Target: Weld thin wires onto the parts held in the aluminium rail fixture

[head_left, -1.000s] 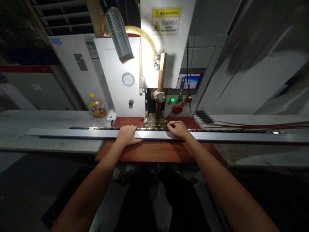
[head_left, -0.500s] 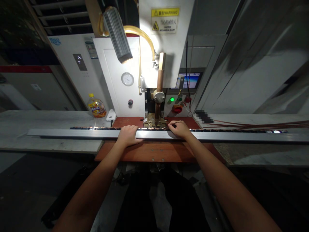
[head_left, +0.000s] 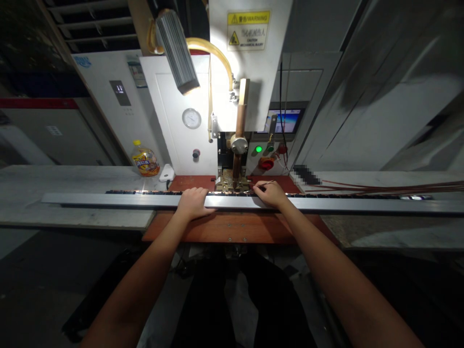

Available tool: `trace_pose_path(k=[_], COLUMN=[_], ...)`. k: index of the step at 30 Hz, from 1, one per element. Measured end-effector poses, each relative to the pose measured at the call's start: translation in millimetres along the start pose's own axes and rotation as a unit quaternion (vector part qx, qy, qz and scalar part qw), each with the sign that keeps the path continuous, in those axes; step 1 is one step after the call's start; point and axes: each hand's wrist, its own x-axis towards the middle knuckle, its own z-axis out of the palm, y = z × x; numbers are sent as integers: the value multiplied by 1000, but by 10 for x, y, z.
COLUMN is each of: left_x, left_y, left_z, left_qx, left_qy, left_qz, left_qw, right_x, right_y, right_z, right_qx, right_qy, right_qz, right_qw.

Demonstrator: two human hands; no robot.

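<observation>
A long silver metal bar [head_left: 123,200] lies crosswise in front of me, with a row of small dark pieces and copper-coloured bits [head_left: 166,193] along its far side. My left hand [head_left: 193,203] is closed over the bar left of the machine head, fingers across its top and thumb along the near face. Just right of the head, my right hand [head_left: 271,193] is closed in a pinch on a thin dark tool [head_left: 267,183], its kind too small to make out. Between my hands, a copper-coloured electrode rod [head_left: 237,166] points down at a brass-coloured fixture [head_left: 228,180] behind the bar.
The white machine [head_left: 177,87] carries a gauge, a green-lit button, a red knob [head_left: 267,165] and a screen. A bottle of orange liquid [head_left: 145,159] stands at left. Reddish-brown strips [head_left: 380,186] lie at right. A brown board [head_left: 217,229] sits under the bar's near side.
Both hands and the bar stay in practically the same place. The lit digits on the left cabinet's small display have changed.
</observation>
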Motion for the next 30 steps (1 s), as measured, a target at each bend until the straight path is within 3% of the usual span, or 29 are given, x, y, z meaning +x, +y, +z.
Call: trace_pose_path(k=[30], left_x=[21], left_y=[73], left_z=[-10], left_qx=[1], left_qy=[-4], left_qz=[-10], left_qw=[1000], right_x=[-23], right_y=[49], right_z=[-36], right_qx=[12], right_qy=[5], right_qz=[-1], right_qw=[1000])
